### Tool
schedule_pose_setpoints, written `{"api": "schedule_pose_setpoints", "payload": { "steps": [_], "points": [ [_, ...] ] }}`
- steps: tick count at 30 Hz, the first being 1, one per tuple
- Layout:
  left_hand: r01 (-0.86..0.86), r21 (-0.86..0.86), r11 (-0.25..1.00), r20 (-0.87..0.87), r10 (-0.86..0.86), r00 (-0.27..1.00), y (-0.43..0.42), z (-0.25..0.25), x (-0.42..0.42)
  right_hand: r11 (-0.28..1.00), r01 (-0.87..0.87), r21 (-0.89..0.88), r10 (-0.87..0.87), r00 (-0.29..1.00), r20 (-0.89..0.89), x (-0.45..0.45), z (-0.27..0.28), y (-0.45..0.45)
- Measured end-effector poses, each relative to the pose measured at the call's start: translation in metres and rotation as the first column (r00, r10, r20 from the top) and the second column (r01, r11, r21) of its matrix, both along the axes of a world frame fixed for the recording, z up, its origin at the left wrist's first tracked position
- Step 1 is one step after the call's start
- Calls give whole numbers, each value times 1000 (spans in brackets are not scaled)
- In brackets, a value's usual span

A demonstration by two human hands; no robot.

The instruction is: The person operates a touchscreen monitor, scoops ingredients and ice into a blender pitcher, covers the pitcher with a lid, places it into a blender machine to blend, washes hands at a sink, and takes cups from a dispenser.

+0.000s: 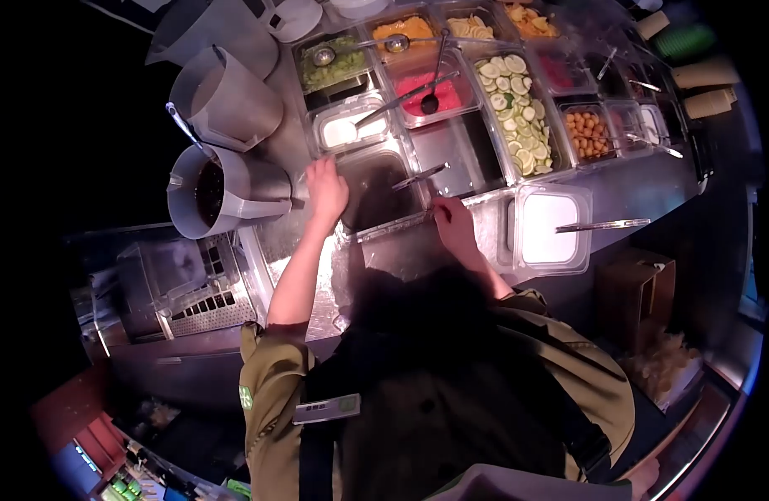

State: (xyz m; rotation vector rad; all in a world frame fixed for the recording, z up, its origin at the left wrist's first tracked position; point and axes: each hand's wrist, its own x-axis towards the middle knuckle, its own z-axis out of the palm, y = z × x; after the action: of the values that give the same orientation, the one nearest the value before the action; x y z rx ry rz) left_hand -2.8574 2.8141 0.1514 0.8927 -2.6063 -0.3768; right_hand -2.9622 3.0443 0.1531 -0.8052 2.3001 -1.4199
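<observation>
The dark container (378, 200) is in the middle, and a metal utensil (420, 176) lies at its two o'clock. Left hand (327, 190) is at its nine o'clock rim, right hand (454, 222) near its four o'clock corner. Both hands have bent fingers; I cannot tell if they grasp. Lime slices (518, 117) are at two o'clock, the pitcher (180, 200) at nine.

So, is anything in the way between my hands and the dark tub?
Nothing visible is: your left hand is at the left rim of the dark tub, your right hand by its near right corner. A metal handle does cross its right rim, beyond your right hand.
</observation>
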Motion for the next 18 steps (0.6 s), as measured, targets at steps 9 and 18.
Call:
{"api": "schedule_pose_setpoints", "payload": {
  "steps": [9,18],
  "points": [
    [73,265,961,419,-183,889,-34,26,-33,984,-39,176,68,984,-162,7,12,-11],
    [138,535,834,373,-380,846,-62,18,-41,988,146,-57,23,223,975,23,29,-7]
  ]
}}
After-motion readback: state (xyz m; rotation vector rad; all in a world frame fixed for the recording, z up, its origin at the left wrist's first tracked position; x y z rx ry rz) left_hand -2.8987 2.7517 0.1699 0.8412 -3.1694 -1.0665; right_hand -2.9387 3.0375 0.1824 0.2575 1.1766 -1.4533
